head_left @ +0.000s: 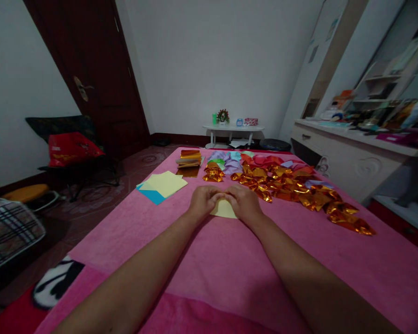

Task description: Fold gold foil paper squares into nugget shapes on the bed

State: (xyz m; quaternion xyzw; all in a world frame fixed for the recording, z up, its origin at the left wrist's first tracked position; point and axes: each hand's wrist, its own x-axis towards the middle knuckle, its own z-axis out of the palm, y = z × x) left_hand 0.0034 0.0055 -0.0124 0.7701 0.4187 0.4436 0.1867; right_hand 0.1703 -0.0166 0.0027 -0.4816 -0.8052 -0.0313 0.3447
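Both hands' grip pinches yellow paper.

A person's left hand and right hand meet over a pale yellow paper on a pink blanket, fingers pressing its far edge; a stack of yellow and blue sheets lies to the left, gold foil folded pieces spread far right

Pink blanket, yellow paper sheets, gold foil folds, pastel folds
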